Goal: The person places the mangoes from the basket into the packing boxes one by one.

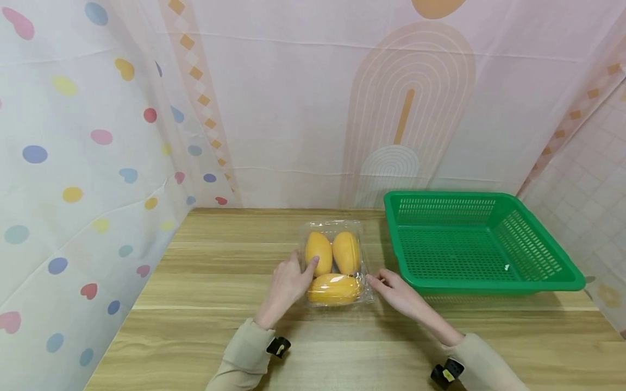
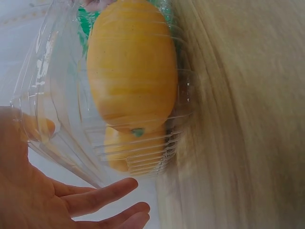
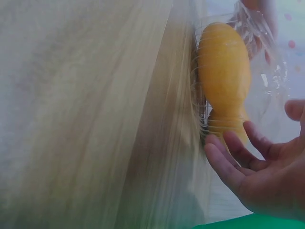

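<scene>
A clear plastic clamshell box [image 1: 336, 222] lies on the wooden table with three yellow mangoes inside, two side by side at the back and one mango [image 1: 334, 289] crosswise in front. In the left wrist view, a mango [image 2: 132, 67] shows through the ribbed wall. My left hand [image 1: 287, 282] is at the box's left side, its thumb over the lid and its fingers fairly straight. At the front right corner, my right hand [image 1: 398, 293] has its fingertips by the rim; the right wrist view shows the fingers [image 3: 233, 160] loosely bent, thumb apart. Whether the lid is latched I cannot tell.
A green plastic basket [image 1: 406, 271] stands at the right, close to my right hand, with a small white bit on its floor. Wooden table [image 1: 210, 304] extends left and in front of the box. Patterned cloth [image 1: 293, 119] hangs behind the table and at both sides.
</scene>
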Motion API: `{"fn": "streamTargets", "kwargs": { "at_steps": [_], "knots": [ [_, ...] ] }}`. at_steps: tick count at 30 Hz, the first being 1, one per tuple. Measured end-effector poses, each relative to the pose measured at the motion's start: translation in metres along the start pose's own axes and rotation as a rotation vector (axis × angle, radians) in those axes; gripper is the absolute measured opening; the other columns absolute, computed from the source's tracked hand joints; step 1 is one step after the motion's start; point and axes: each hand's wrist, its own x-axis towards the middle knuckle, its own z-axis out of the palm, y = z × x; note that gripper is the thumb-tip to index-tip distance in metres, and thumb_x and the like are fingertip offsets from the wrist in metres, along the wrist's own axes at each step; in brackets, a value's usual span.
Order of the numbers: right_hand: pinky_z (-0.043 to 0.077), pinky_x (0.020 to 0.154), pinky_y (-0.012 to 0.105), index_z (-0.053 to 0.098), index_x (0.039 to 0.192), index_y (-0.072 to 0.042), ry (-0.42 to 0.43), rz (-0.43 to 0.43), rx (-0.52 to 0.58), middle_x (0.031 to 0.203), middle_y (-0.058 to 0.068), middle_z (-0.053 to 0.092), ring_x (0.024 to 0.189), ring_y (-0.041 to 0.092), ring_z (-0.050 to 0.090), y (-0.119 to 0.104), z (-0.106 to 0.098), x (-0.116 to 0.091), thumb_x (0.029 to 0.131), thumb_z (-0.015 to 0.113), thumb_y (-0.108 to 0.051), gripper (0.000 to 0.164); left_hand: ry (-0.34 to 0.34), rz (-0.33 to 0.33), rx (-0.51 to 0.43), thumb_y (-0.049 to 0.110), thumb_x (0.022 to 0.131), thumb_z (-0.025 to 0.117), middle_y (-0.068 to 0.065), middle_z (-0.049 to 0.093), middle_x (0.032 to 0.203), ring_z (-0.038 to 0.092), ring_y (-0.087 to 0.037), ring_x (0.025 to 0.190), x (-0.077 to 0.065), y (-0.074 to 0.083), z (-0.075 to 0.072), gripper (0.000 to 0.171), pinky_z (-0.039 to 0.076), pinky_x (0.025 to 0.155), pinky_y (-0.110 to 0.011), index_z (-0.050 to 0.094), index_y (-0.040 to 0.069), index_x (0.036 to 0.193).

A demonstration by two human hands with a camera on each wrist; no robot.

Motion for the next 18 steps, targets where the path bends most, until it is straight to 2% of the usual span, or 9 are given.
{"fn": "streamTargets", "kwargs": {
  "at_steps": [3,6,10,12,15,18],
  "knots": [
    [0.038,0.057,0.024,0.058,0.086,-0.008,-0.051,-0.023,0.002,0.076,0.002,0.055,0.069,0.011,0.048,0.0016,-0.0022,-0.0043,0.096,0.05,-0.042,0.036,0.003,0.001,0.003,0.05,0.096,0.044,-0.033,0.059,0.117,0.061,-0.044,0.107,0.0001,-0.0002,0.0009,0.073,0.051,0.088,-0.052,0.038,-0.01,0.138],
    [0.045,0.063,0.026,0.06,0.089,-0.005,-0.11,-0.058,0.033,0.084,0.007,0.064,0.076,0.014,0.057,0.0041,-0.0041,-0.0065,0.095,0.053,-0.04,0.036,0.002,-0.003,0.008,0.051,0.096,0.043,-0.033,0.059,0.118,0.06,-0.045,0.108,0.0,-0.0002,0.0017,0.075,0.05,0.089,-0.052,0.036,-0.01,0.139],
    [0.053,0.071,0.031,0.059,0.092,0.003,-0.214,-0.087,0.16,0.092,0.017,0.066,0.082,0.021,0.065,0.0068,-0.0046,-0.007,0.096,0.052,-0.03,0.034,-0.005,-0.009,0.017,0.052,0.096,0.041,-0.034,0.058,0.12,0.059,-0.044,0.11,-0.0002,-0.0001,0.0034,0.077,0.049,0.091,-0.052,0.033,-0.01,0.141],
    [0.056,0.074,0.033,0.058,0.093,0.006,-0.248,-0.088,0.223,0.093,0.021,0.065,0.084,0.023,0.066,0.0076,-0.0038,-0.0067,0.096,0.051,-0.024,0.032,-0.007,-0.013,0.024,0.052,0.096,0.04,-0.033,0.06,0.115,0.062,-0.041,0.104,0.0,0.0002,0.0042,0.077,0.051,0.088,-0.05,0.032,-0.01,0.141],
    [0.056,0.075,0.034,0.058,0.093,0.009,-0.256,-0.084,0.266,0.092,0.022,0.065,0.083,0.021,0.066,0.007,-0.0016,-0.0058,0.095,0.048,-0.017,0.028,-0.006,-0.012,0.035,0.053,0.096,0.04,-0.03,0.064,0.105,0.064,-0.037,0.093,0.0005,0.0012,0.0049,0.077,0.053,0.08,-0.048,0.033,-0.01,0.141],
    [0.057,0.073,0.034,0.06,0.091,0.01,-0.242,-0.073,0.276,0.086,0.022,0.066,0.078,0.018,0.065,0.0063,0.0013,-0.0043,0.092,0.047,-0.014,0.027,0.0,-0.009,0.047,0.053,0.096,0.041,-0.029,0.064,0.102,0.065,-0.037,0.09,0.0009,0.0024,0.0055,0.077,0.053,0.076,-0.047,0.034,-0.01,0.14]
  ]
}}
